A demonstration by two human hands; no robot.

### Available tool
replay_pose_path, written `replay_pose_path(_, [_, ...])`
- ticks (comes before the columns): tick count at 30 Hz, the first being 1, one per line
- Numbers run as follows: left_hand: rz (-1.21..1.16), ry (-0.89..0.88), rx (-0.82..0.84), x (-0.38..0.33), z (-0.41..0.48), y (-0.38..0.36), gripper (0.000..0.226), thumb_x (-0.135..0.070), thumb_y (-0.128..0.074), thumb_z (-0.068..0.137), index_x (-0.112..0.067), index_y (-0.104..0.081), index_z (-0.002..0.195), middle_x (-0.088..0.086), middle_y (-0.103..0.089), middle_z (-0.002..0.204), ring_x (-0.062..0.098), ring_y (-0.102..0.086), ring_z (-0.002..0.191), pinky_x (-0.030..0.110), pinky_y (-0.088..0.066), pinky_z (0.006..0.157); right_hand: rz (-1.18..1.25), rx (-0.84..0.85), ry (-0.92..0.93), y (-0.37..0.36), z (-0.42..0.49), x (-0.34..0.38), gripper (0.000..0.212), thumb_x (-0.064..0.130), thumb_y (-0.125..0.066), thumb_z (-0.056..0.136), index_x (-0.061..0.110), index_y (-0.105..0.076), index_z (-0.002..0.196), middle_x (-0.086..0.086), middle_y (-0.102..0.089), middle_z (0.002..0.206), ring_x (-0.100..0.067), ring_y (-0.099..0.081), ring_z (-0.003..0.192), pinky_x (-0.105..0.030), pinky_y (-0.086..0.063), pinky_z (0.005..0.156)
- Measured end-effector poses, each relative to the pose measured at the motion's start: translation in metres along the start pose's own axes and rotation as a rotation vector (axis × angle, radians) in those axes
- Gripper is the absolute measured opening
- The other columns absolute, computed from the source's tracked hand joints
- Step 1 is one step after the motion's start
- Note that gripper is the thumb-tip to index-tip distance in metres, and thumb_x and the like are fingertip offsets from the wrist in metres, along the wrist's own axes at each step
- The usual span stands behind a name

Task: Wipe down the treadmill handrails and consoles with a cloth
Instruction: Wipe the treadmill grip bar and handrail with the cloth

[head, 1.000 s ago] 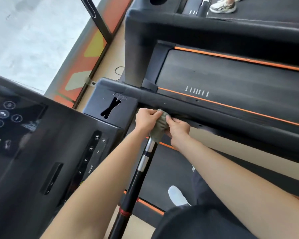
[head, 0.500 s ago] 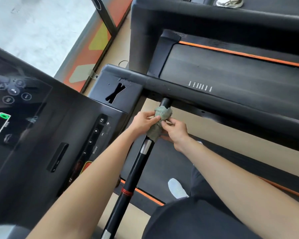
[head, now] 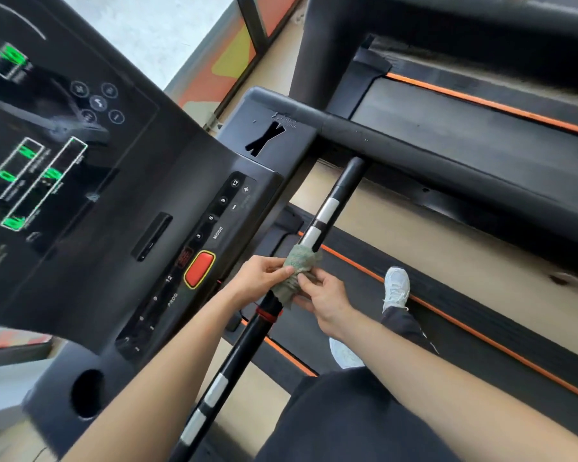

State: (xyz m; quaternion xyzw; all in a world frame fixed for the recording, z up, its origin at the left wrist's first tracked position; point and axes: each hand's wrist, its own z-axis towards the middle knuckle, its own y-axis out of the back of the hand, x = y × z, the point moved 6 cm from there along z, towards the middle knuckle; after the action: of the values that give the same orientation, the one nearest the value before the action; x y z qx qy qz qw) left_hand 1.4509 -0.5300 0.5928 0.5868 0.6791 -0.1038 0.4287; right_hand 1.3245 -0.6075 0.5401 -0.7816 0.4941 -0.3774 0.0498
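Cloth (head: 300,266), grey-green, soft and probably light: bunched round handrail (head: 329,208) beside console (head: 121,201). Left hand (head: 261,278) and right hand (head: 326,303), fingers clamped on it from opposite sides; best gripped wrapped around rail.

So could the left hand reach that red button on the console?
Probably yes. The left hand sits close beside the red button with nothing between them, though it is busy pinching the cloth on the handrail.
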Motion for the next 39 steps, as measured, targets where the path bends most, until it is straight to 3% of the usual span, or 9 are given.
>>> replay_pose_path(3, [0.234, 0.010, -0.066, 0.010, -0.013, 0.002, 0.025, -0.049, -0.064, 0.096, -0.041, -0.074, 0.117, -0.019, -0.077, 0.097, -0.001, -0.070, 0.098, 0.038, -0.057, 0.093, 0.028, 0.021, -0.018, -0.006, -0.009, -0.015, 0.030, 0.002, -0.056, 0.101, 0.008, -0.062, 0.129, -0.013, -0.071, 0.120, -0.025, -0.071, 0.107, -0.034, -0.061, 0.079])
replay_pose_path(6, [0.436, 0.025, -0.135, 0.008, -0.024, 0.003, 0.028, -0.059, -0.059, 0.089, -0.053, -0.069, 0.115, -0.020, -0.076, 0.092, 0.004, -0.070, 0.093, 0.037, -0.057, 0.086, 0.011, 0.011, -0.025, -0.010, -0.015, -0.021, 0.026, 0.000, -0.055, 0.100, 0.010, -0.065, 0.123, -0.013, -0.072, 0.118, -0.027, -0.071, 0.105, -0.035, -0.061, 0.079])
replay_pose_path(12, [0.534, 0.031, -0.182, 0.013, -0.042, 0.006, 0.023, -0.047, -0.067, 0.093, -0.040, -0.075, 0.113, -0.011, -0.077, 0.090, 0.010, -0.070, 0.087, 0.036, -0.056, 0.081, -0.077, 0.026, -0.058, -0.013, -0.024, -0.033, 0.024, -0.002, -0.059, 0.098, 0.007, -0.066, 0.119, -0.017, -0.072, 0.115, -0.028, -0.072, 0.103, -0.036, -0.061, 0.082])
replay_pose_path(17, [0.640, 0.049, -0.217, 0.020, -0.055, 0.007, 0.021, -0.047, -0.066, 0.093, -0.030, -0.078, 0.098, -0.008, -0.068, 0.069, 0.008, -0.059, 0.067, 0.031, -0.043, 0.062, -0.156, 0.058, -0.098, -0.014, -0.030, -0.034, 0.025, -0.001, -0.063, 0.095, 0.003, -0.066, 0.119, -0.015, -0.073, 0.110, -0.024, -0.072, 0.099, -0.036, -0.061, 0.084])
replay_pose_path(21, [0.658, 0.027, -0.266, 0.015, -0.053, 0.003, 0.028, -0.052, -0.063, 0.092, -0.027, -0.075, 0.088, -0.006, -0.066, 0.064, 0.013, -0.060, 0.066, 0.033, -0.046, 0.059, -0.105, 0.016, -0.092, -0.009, -0.030, -0.022, 0.019, -0.001, -0.064, 0.095, 0.004, -0.069, 0.113, -0.012, -0.074, 0.101, -0.019, -0.073, 0.087, -0.026, -0.059, 0.064])
replay_pose_path(27, [0.600, -0.015, -0.345, 0.006, -0.042, 0.000, 0.031, -0.057, -0.064, 0.090, -0.029, -0.076, 0.089, -0.007, -0.069, 0.066, 0.009, -0.063, 0.065, 0.034, -0.050, 0.061, -0.078, -0.014, -0.051, -0.001, -0.017, -0.007, 0.023, -0.002, -0.066, 0.094, 0.008, -0.069, 0.114, -0.008, -0.077, 0.104, -0.021, -0.074, 0.099, -0.033, -0.062, 0.079])
replay_pose_path(31, [0.449, -0.022, -0.394, 0.007, -0.041, -0.003, 0.037, -0.063, -0.058, 0.085, -0.034, -0.077, 0.097, -0.010, -0.073, 0.073, 0.006, -0.066, 0.070, 0.033, -0.053, 0.067, -0.078, -0.086, 0.026, 0.005, -0.010, 0.005, 0.016, -0.002, -0.067, 0.093, 0.005, -0.071, 0.106, -0.007, -0.078, 0.098, -0.020, -0.075, 0.093, -0.030, -0.061, 0.074])
replay_pose_path(35, [0.467, -0.057, -0.483, -0.001, -0.035, -0.005, 0.047, -0.068, -0.050, 0.083, -0.032, -0.077, 0.097, -0.005, -0.073, 0.074, 0.012, -0.065, 0.068, 0.036, -0.051, 0.066, -0.079, -0.166, 0.084, 0.011, -0.001, 0.017, 0.015, 0.000, -0.070, 0.090, 0.002, -0.071, 0.105, -0.009, -0.078, 0.095, -0.024, -0.075, 0.091, -0.038, -0.062, 0.079])
replay_pose_path(39, [0.478, -0.044, -0.502, -0.020, -0.013, -0.010, 0.029, -0.055, -0.059, 0.093, -0.032, -0.075, 0.098, -0.003, -0.074, 0.075, 0.017, -0.067, 0.073, 0.038, -0.051, 0.068, -0.056, -0.217, 0.138, 0.018, 0.011, 0.038, 0.014, 0.002, -0.071, 0.091, 0.005, -0.071, 0.104, -0.007, -0.078, 0.094, -0.023, -0.076, 0.089, -0.037, -0.062, 0.075])
